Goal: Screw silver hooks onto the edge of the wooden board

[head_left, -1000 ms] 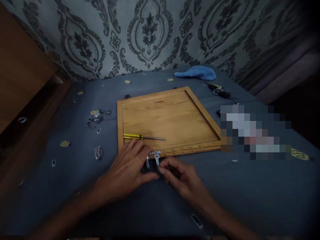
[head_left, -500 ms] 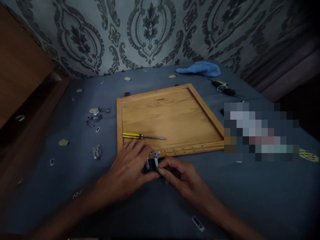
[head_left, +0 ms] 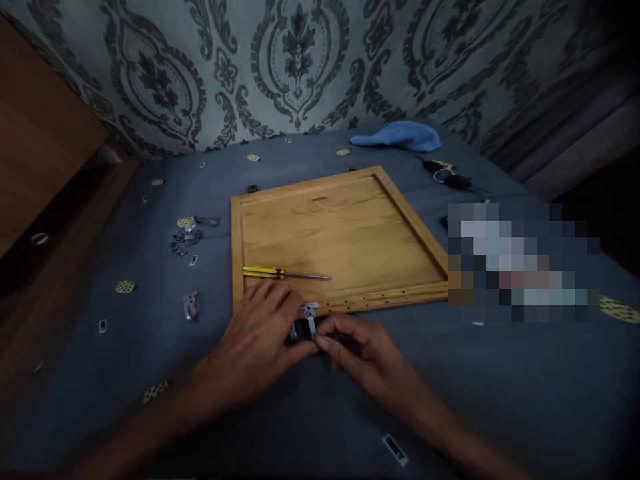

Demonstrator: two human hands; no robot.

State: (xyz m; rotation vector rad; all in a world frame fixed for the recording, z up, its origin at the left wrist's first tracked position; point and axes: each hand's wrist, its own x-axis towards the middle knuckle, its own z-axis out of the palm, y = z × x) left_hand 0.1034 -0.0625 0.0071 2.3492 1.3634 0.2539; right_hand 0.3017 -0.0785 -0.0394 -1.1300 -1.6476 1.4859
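Observation:
A framed wooden panel (head_left: 320, 233) lies on the dark blue patterned cloth, with a row of small holes along its near edge. On it rests a yellow-handled screwdriver (head_left: 265, 272). My right hand (head_left: 363, 347) pinches the lower end of a metal bracket (head_left: 311, 317), whose flat top lies on the near edge. Beside it, my left hand (head_left: 263, 333) is spread over the panel's near left corner, thumb reaching toward the bracket. Part of another metal piece shows between the left thumb and fingers; whether that hand grips it is unclear.
A loose bracket (head_left: 191, 306) and a cluster of metal pieces (head_left: 187, 237) lie left of the panel. Behind it sit a blue cloth (head_left: 400, 137) and a black tasselled item with a ring (head_left: 447, 177). A pixelated patch covers the right side.
The view has shifted very slightly. The bracket's lower end has moved a little to the left; both hands stay almost where they were.

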